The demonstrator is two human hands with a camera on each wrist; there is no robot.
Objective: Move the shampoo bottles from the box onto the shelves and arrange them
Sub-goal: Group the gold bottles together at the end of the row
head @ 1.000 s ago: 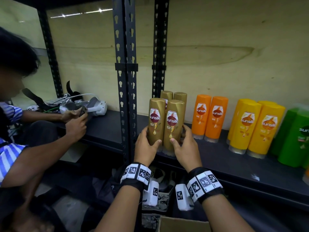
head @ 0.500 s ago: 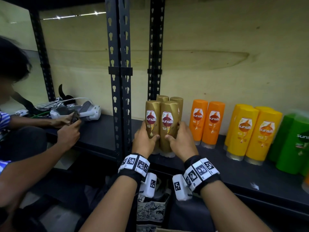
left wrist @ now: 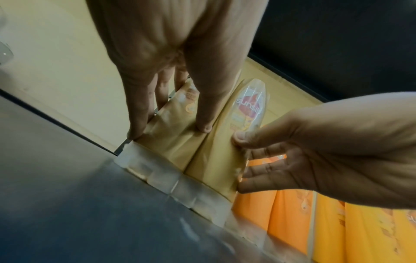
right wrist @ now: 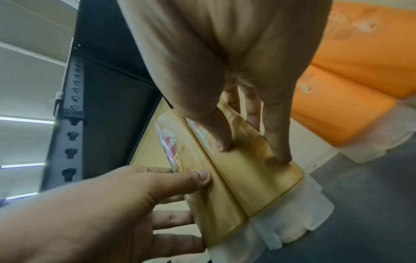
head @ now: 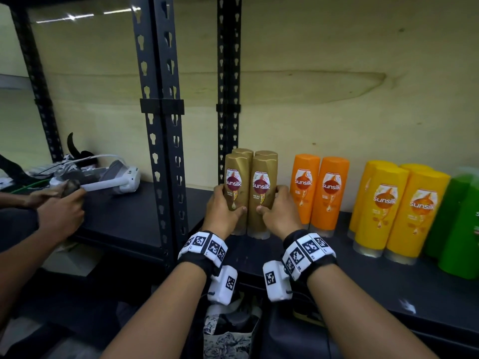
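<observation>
Several gold Sunsilk bottles [head: 263, 195] stand upright in a tight cluster on the black shelf [head: 337, 268], two in front and two behind. My left hand [head: 223, 216] holds the cluster's left side, thumb across the front left bottle [head: 234, 193]. My right hand [head: 278, 216] mirrors it on the right side, thumb on the front right bottle. The left wrist view shows the gold bottles [left wrist: 175, 142] with their clear caps down on the shelf. In the right wrist view the gold bottles [right wrist: 247, 178] sit between both hands. No box is in view.
Right of the cluster stand two orange bottles [head: 317, 193], then yellow bottles [head: 399, 211] and green ones [head: 464, 221]. A black upright post [head: 163, 125] rises just left. Beyond it another person's hand [head: 59, 216] works near a white headset [head: 114, 177].
Both hands have slid the gold cluster back on the shelf, nearer the line of the orange bottles. The cardboard box at the bottom has left the view.
</observation>
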